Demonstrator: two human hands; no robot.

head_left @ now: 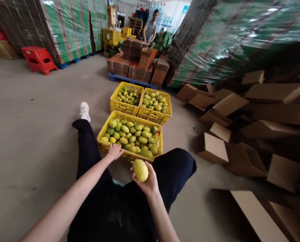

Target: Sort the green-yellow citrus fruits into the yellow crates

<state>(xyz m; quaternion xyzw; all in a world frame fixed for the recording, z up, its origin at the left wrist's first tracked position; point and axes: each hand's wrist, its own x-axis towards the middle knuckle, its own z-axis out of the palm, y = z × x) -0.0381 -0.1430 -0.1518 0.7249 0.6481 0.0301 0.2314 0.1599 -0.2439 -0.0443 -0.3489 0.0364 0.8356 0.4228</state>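
Observation:
A yellow oval fruit (pixel 140 170), like a small papaya or melon, sits in my right hand (pixel 150 183), whose fingers and thumb wrap round its sides. My left hand (pixel 114 152) lies on the near rim of the front yellow crate (pixel 160 141), its fingers loosely stretched out and no fruit visible in it. Many green and yellow fruits (pixel 132 138) of the same kind fill this crate between my legs. The right hand is just in front of the crate's near side, above my lap.
Behind stand two more yellow fruit crates (pixel 113 104). Flattened cartons (pixel 140 72) lie stacked on a blue pallet (pixel 130 80), a person (pixel 150 28) behind them. Open cardboard boxes (pixel 216 148) are strewn at right; a red stool (pixel 38 58) stands at left. Wrapped stacks (pixel 69 30) flank both sides.

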